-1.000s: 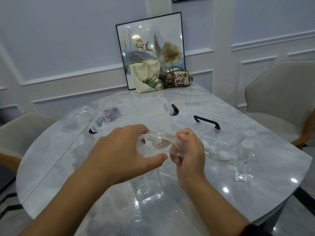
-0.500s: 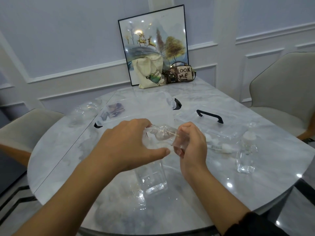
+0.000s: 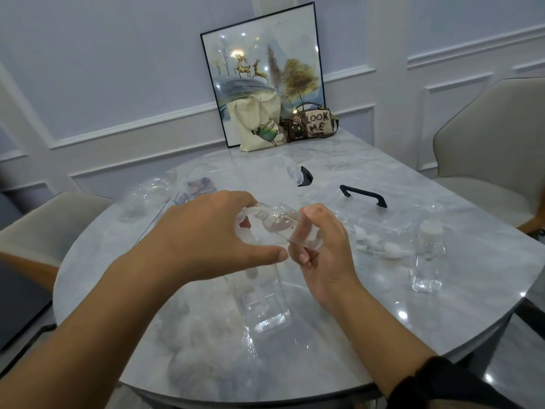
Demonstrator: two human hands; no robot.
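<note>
A small clear plastic bottle [image 3: 277,221] lies sideways in the air between my two hands, above the marble table [image 3: 368,317]. My right hand [image 3: 323,246] grips its bottom end with curled fingers. My left hand [image 3: 212,234] has its fingers curled over the neck end and its thumb stretched out below. Whether a cap sits on the neck is hidden. Under my hands a taller clear bottle [image 3: 261,296] stands upright on the table.
A clear bottle with a white cap [image 3: 427,255] stands at the right, near white-capped tubes [image 3: 380,247]. Clear storage boxes with black handles [image 3: 364,194] lie beyond my hands. A tote bag [image 3: 256,125], a handbag [image 3: 309,125] and a framed picture [image 3: 262,69] stand at the far edge. Chairs flank the table.
Both hands have kept their hold on the small bottle. The view has shifted a little, so the table and hands sit slightly higher and nearer.
</note>
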